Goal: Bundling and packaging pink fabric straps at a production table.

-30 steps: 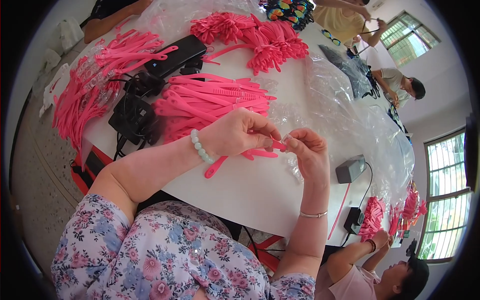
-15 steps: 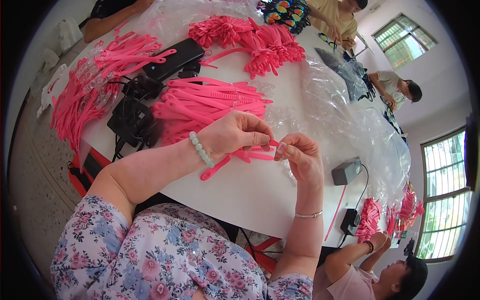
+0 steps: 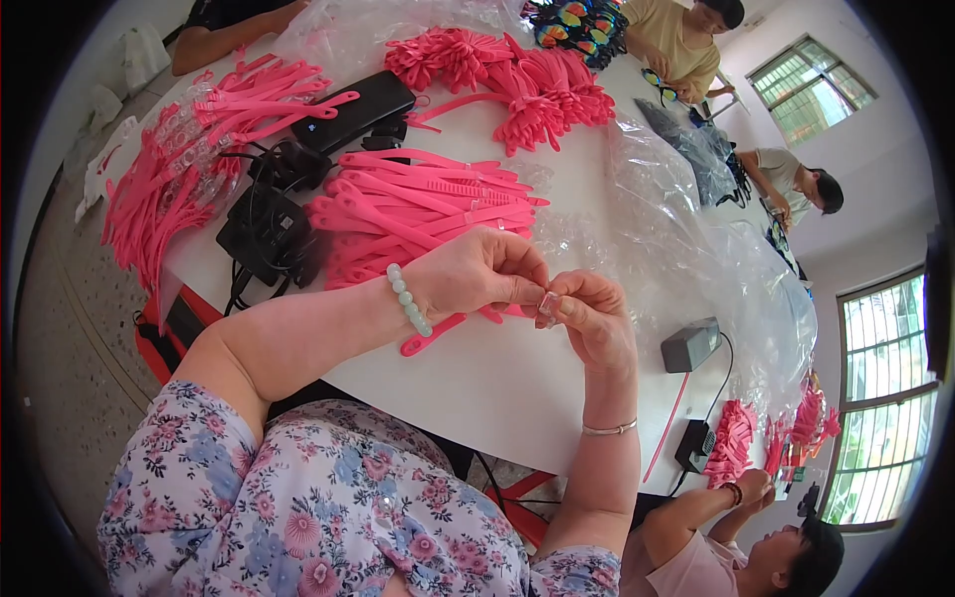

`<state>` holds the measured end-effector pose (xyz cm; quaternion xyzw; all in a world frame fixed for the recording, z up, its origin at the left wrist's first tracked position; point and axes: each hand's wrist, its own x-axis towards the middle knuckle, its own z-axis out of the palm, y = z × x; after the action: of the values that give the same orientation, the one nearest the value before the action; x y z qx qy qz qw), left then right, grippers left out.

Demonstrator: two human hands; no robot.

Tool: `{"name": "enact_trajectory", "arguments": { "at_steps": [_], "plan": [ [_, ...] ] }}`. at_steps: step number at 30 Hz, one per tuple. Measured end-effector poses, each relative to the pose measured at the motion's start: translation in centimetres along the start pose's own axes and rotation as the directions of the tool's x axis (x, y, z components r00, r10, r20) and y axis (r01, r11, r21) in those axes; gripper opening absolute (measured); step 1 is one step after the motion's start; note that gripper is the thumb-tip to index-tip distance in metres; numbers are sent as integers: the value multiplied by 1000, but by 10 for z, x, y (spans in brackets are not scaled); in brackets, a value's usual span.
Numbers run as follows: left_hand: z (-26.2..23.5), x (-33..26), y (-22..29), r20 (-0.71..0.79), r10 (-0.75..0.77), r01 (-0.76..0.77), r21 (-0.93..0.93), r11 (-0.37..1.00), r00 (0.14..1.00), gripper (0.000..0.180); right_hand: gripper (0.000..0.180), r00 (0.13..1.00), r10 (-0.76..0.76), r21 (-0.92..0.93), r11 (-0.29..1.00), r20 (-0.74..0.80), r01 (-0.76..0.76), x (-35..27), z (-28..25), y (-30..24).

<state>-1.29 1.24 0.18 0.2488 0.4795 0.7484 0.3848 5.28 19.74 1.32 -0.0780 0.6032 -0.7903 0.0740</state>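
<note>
My left hand point(image 3: 487, 269), with a pale bead bracelet at its wrist, pinches thumb to fingers on the end of a pink rubber strap that its fingertips mostly cover. Right beside it, my right hand point(image 3: 595, 316) grips a small clear plastic buckle point(image 3: 546, 305) between thumb and fingers. The two sets of fingertips meet at the buckle; how far the strap sits in it I cannot tell. Beneath and beyond my left hand lies a pile of pink straps point(image 3: 428, 204). One strap's holed end point(image 3: 418, 345) pokes out below my left wrist.
Pink straps with clear buckles point(image 3: 184, 164) heap at the left, near a black box point(image 3: 355, 111) and black adapters point(image 3: 264, 234). More bundled straps point(image 3: 552, 99) lie at the back. Clear plastic sheeting point(image 3: 716, 259) covers the right side, near a grey block point(image 3: 690, 344). Co-workers sit around the table.
My right hand has shifted slightly left and closer to my left hand. The bit of pink strap that showed between them is now mostly hidden at the buckle.
</note>
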Motion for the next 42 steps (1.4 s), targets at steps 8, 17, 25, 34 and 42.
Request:
{"name": "enact_trajectory", "arguments": {
  "at_steps": [8, 17, 25, 34, 42],
  "plan": [
    [-1, 0, -3, 5, -31, 31, -12, 999, 1000, 7, 12, 1000, -8, 1, 1000, 6, 8, 0, -4, 2],
    [4, 0, 0, -31, -44, 43, -39, 998, 999, 10, 14, 1000, -5, -42, 999, -11, 4, -1, -4, -1],
    [-2, 3, -8, -28, -31, 30, -42, 999, 999, 9, 16, 999, 0, -84, 996, -46, -4, -1, -6, 0],
    [-7, 6, -17, 100, -38, 65, -279, 958, 994, 10, 12, 1000, -15, -37, 999, 0, 15, -2, -5, 0],
    [5, -1, -6, -89, 92, -91, 22, 996, 992, 8, 12, 999, -8, -12, 1000, -48, 7, 0, 0, 2]
  ]
}}
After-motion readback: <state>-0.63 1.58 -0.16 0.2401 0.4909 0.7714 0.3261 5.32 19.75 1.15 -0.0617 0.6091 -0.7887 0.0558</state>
